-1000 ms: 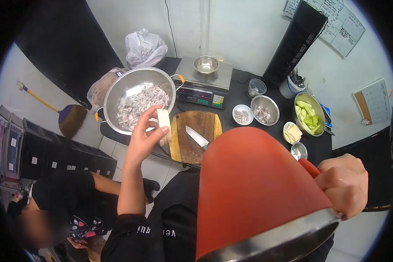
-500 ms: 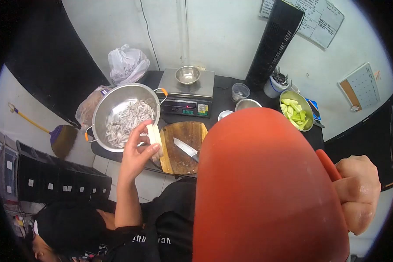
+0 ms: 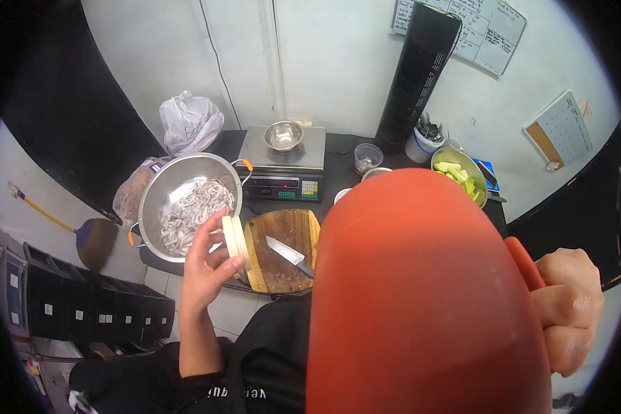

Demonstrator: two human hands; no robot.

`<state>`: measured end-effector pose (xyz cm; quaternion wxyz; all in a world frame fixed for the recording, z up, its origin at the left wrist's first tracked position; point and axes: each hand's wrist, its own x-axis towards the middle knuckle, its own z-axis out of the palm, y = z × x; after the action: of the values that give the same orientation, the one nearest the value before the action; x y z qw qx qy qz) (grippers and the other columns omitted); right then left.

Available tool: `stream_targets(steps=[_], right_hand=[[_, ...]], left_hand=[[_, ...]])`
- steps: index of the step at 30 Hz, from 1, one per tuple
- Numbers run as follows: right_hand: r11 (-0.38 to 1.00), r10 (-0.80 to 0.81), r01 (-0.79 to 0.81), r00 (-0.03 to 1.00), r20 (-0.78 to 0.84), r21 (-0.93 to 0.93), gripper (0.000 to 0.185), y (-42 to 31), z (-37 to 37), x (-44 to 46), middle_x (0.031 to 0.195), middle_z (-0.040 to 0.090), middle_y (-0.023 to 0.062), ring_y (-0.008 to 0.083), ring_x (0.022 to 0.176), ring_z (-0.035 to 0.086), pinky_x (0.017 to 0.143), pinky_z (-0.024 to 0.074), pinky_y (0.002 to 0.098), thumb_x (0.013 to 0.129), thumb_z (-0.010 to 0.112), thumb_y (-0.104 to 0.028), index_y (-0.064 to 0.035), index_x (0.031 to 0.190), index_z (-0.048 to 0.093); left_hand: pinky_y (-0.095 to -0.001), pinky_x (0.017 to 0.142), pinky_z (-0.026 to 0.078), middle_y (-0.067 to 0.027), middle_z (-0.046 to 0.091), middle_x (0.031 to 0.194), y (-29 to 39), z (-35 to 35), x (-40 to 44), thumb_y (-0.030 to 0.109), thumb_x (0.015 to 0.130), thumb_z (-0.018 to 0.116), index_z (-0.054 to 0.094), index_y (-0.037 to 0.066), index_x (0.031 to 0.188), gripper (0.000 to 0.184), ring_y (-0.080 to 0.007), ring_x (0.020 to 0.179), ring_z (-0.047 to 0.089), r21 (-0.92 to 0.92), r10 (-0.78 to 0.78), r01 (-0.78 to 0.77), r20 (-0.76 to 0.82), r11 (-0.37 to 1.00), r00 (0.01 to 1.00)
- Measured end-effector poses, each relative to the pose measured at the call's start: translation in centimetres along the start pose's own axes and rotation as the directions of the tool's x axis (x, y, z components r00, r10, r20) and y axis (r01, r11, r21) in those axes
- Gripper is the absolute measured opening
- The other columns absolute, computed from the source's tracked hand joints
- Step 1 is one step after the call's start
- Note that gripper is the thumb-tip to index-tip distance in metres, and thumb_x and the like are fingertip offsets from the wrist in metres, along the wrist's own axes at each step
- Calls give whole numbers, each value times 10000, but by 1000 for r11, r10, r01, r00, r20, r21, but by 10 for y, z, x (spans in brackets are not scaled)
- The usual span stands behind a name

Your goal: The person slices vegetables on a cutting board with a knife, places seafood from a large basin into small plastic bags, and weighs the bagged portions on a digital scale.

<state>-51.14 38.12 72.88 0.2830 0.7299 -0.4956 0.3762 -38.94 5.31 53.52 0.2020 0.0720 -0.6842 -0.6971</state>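
Very near the camera, a large red-orange mug (image 3: 428, 290) is tilted up and covers much of the view. My right hand (image 3: 571, 310) is closed around its handle at the far right. Between the thumb and fingers of my left hand (image 3: 210, 265) are cream-coloured flat pieces (image 3: 235, 237), stacked like a sandwich; their kind is unclear. Just beyond that hand stands a steel colander-like bowl (image 3: 153, 190) with orange handles, holding pale, squid-like strips (image 3: 196, 207). A kitchen knife (image 3: 290, 255) lies on the wooden cutting board (image 3: 272, 228) to the right of this hand.
Behind the board is a digital scale (image 3: 283, 186) bearing a small steel bowl (image 3: 283, 136). White bags (image 3: 191, 123) sit at the back left. A bowl of green cut vegetables (image 3: 462, 176) and a utensil bucket (image 3: 422, 146) stand right. Another person (image 3: 117, 376) is at lower left.
The view has tilted slightly, so the table appears lower. The mug and both hands keep their holds. The person at lower left has shifted, with the head mostly out of view.
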Motion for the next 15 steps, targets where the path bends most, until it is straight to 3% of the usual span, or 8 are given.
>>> stream_targets(steps=[6,8,9,10,13,14,15], right_hand=[[954,263,-281,952,156,106,262,0,-1,-25,677,574,99,200,519,526,436,383,279,693,737,-175,-22,809,559],[910,371,-397,908,193,118,272,3,-6,-34,683,576,103,214,538,546,454,398,289,693,746,-186,-17,813,571],[881,423,-455,880,214,131,278,7,-6,-39,687,577,105,221,548,555,463,406,294,693,751,-191,-14,816,576],[853,465,-503,854,232,142,283,10,-3,-44,690,578,107,228,558,565,471,414,299,693,756,-197,-12,818,582],[713,607,-681,717,342,163,301,23,17,-70,700,581,112,248,586,593,497,438,314,692,771,-213,-4,825,600],[660,633,-730,667,393,178,304,28,28,-81,698,580,114,250,603,593,528,440,320,687,776,-206,-3,834,603],[630,667,-760,635,390,159,316,31,40,-96,701,581,112,254,604,588,530,438,321,685,776,-224,-6,835,602]], left_hand=[[-396,982,414,-177,392,1341,15,11,-3,144,716,740,318,-50,1374,805,-254,1216,434,76,81,-76,-72,994,994],[-401,1024,345,-188,383,1352,20,12,-2,238,691,754,308,-79,1374,875,-268,1243,407,11,204,-204,-9,979,979],[-394,1036,307,-188,393,1337,30,21,-4,373,660,747,317,-102,1364,952,-270,1227,416,80,177,-174,-30,981,984],[-394,1036,307,-188,393,1337,30,26,-4,373,660,747,317,-102,1364,952,-270,1227,416,91,154,-150,-37,985,987],[-412,1004,317,-206,440,1278,33,41,3,524,627,699,394,-107,1317,984,-295,1180,436,242,329,-338,77,910,941],[-423,987,330,-214,466,1245,33,47,9,511,619,697,435,-86,1299,942,-310,1166,443,278,395,-419,141,864,908],[-426,968,349,-212,487,1223,31,48,22,458,600,718,458,-53,1299,904,-311,1147,453,340,511,-600,320,724,798]])
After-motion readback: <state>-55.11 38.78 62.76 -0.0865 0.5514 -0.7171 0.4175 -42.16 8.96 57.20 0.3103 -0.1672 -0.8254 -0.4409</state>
